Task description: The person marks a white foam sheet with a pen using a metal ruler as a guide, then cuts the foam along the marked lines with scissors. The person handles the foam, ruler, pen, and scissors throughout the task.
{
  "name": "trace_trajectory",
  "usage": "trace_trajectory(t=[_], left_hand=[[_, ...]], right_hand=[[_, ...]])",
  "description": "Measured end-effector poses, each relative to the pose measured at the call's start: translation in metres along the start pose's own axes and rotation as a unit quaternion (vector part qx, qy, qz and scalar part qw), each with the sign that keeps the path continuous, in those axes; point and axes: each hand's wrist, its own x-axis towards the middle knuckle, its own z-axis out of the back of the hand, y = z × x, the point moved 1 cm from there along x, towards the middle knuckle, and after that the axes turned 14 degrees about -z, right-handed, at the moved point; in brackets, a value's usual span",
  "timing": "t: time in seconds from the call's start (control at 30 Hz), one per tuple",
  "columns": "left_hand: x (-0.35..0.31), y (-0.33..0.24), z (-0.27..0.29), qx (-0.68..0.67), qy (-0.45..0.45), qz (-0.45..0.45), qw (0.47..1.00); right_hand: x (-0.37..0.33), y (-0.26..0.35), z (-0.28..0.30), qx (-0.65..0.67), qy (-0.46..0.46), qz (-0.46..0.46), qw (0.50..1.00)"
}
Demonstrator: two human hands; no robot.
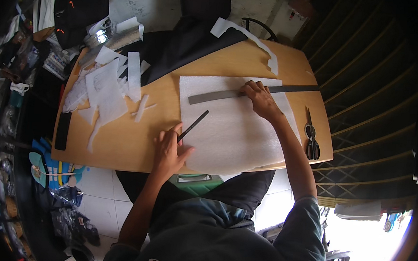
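Note:
My left hand (169, 149) rests at the left edge of a white, felt-like sheet (237, 137). Between its fingers sits a dark pen (195, 123), its far end slanting up to the right over the sheet; the thumb is spread away from it. My right hand (262, 101) has its fingers bent over a long grey ruler (213, 97) near its middle. The ruler crosses the upper part of the sheet, and its right end runs past the sheet to the table's right side. What the right fingertips touch underneath is hidden.
Black-handled scissors (312, 142) lie right of the sheet. White offcuts (108, 88) pile up on the left of the wooden table (135, 159), near a black flat strip (62, 130). Black fabric (175, 49) and a curved white scrap (253, 37) lie at the back.

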Motion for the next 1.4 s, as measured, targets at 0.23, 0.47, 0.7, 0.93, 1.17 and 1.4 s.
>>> trace_trajectory(t=[0.23,0.47,0.7,0.93,1.17,1.4], left_hand=[[-0.008,0.011,-0.002,-0.163,-0.1,0.036,0.981],[0.005,0.007,0.003,-0.097,-0.054,-0.014,0.994],[0.102,0.021,-0.004,0.037,-0.044,-0.144,0.988],[0.055,-0.072,0.004,-0.099,0.089,-0.293,0.947],[-0.012,-0.054,0.038,-0.133,0.196,-0.161,0.958],[-0.02,-0.002,0.061,-0.06,0.068,0.003,0.996]], right_hand=[[-0.083,0.051,0.023,0.254,0.007,-0.046,0.966],[-0.15,0.075,0.019,0.08,-0.046,-0.177,0.98],[-0.161,0.079,0.003,0.031,-0.044,-0.212,0.976],[-0.159,0.132,0.038,0.581,0.003,-0.263,0.771],[-0.151,0.155,0.034,0.629,0.093,-0.204,0.744],[-0.116,0.123,0.043,0.667,-0.008,-0.175,0.724]])
